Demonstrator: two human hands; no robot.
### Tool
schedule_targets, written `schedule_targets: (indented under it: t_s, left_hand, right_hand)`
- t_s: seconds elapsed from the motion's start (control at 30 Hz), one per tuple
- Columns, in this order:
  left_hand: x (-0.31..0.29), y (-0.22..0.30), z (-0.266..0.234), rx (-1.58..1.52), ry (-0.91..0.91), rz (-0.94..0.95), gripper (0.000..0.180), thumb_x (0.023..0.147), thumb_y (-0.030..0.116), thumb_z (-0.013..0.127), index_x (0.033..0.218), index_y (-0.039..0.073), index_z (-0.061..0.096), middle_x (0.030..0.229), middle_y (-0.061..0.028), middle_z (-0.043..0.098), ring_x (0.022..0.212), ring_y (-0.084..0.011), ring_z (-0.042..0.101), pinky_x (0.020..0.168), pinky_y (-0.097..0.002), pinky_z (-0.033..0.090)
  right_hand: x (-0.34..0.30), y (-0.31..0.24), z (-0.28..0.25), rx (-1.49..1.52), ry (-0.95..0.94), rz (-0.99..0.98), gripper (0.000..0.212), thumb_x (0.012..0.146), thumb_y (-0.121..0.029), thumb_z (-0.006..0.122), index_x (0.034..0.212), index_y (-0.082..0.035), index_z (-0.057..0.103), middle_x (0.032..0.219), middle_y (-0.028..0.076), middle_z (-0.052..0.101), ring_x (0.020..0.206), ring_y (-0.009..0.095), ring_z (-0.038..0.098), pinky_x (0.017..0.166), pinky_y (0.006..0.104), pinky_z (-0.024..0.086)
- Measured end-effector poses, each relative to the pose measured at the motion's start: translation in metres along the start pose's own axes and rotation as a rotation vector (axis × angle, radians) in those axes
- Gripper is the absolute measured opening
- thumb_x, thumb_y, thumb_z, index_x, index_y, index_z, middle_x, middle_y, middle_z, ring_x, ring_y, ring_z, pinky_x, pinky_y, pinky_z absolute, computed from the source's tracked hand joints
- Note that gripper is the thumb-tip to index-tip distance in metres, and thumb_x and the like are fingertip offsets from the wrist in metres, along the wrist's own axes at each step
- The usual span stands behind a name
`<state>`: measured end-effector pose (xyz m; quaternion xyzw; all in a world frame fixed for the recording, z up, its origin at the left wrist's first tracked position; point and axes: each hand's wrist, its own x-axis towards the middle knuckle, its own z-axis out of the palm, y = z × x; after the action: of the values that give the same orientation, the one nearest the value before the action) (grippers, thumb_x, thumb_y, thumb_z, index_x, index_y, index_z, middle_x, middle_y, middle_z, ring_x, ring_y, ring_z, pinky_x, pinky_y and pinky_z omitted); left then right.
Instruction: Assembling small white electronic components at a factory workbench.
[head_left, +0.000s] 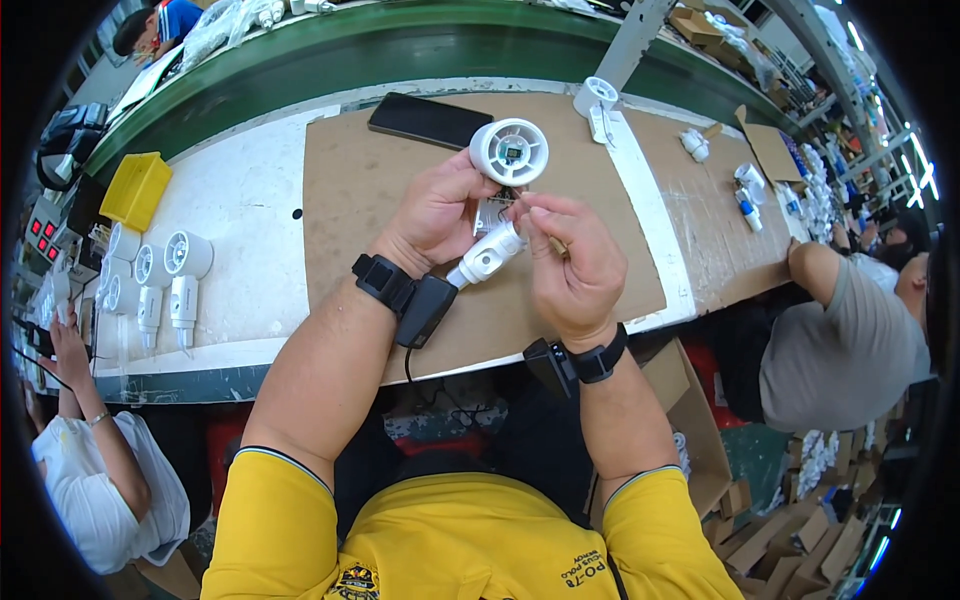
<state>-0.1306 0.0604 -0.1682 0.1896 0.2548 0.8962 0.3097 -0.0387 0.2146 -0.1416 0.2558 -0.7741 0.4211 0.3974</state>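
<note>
My left hand (432,214) is closed on a white handheld device at the middle of the bench. The device's round spoked head (480,155) faces up, with a small green circuit board (513,154) at its centre. Below the head, the white handle (488,256) slants down toward my left wrist, apart from the head. Thin wires and small inner parts show in the gap between them. My right hand (578,262) pinches its thumb and fingers together at this gap, beside the handle's upper end. What sits between those fingertips is too small to make out.
A black phone (430,120) lies on the brown board (345,200). Several similar white devices (187,255) stand at left near a yellow bin (136,192). One white unit (596,97) is by the metal post. People sit at both sides; an open carton (708,440) is below right.
</note>
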Motion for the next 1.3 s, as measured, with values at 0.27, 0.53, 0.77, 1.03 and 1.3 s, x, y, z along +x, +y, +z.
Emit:
schedule_targets:
  t_s: [0.27,0.53,0.77,1.03,1.3]
  left_hand:
    - [-0.001,0.003,-0.013,-0.124,-0.059,-0.08,0.037,0.093,-0.001,0.048,0.129,0.0,0.052,0.113,-0.014,0.064,0.095,-0.0231,0.066,0.087,-0.0374,0.058]
    - [-0.005,-0.001,-0.019,-0.086,-0.106,-0.031,0.039,0.091,0.0,0.051,0.13,-0.001,0.052,0.117,-0.015,0.065,0.1,-0.0258,0.067,0.091,-0.041,0.057]
    - [-0.002,0.014,-0.046,-0.069,0.008,-0.064,0.057,0.093,0.009,0.059,0.147,0.001,0.042,0.129,-0.0172,0.061,0.107,-0.0274,0.063,0.096,-0.0427,0.052]
    - [-0.006,0.008,-0.019,0.082,-0.039,-0.021,0.075,0.092,0.013,0.061,0.158,0.005,0.026,0.119,-0.0116,0.058,0.096,-0.021,0.057,0.09,-0.0363,0.049]
    - [-0.01,0.002,-0.007,0.041,-0.148,-0.069,0.066,0.097,0.014,0.055,0.157,0.005,0.029,0.125,-0.0113,0.06,0.098,-0.0197,0.06,0.09,-0.0354,0.051]
  right_hand:
    - [0.006,0.004,0.013,0.448,0.116,0.409,0.01,0.095,0.011,0.058,0.104,0.006,0.059,0.103,0.018,0.069,0.09,0.021,0.071,0.08,0.032,0.06]
    - [-0.006,-0.007,0.017,0.256,0.16,0.235,0.01,0.095,0.01,0.059,0.104,0.006,0.059,0.102,0.016,0.069,0.086,0.019,0.07,0.077,0.0298,0.058]
    - [0.009,-0.002,0.033,0.842,0.417,0.612,0.006,0.093,0.003,0.063,0.098,0.001,0.059,0.079,0.01,0.067,0.066,0.012,0.063,0.058,0.025,0.052]
    - [0.003,-0.002,0.018,0.913,0.373,0.642,0.005,0.094,0.002,0.061,0.094,0.0,0.056,0.077,0.009,0.066,0.061,0.012,0.062,0.055,0.0237,0.051]
    - [-0.007,0.008,0.032,1.044,0.403,0.712,0.007,0.097,-0.004,0.061,0.102,-0.002,0.056,0.083,0.009,0.069,0.064,0.011,0.064,0.058,0.0229,0.053]
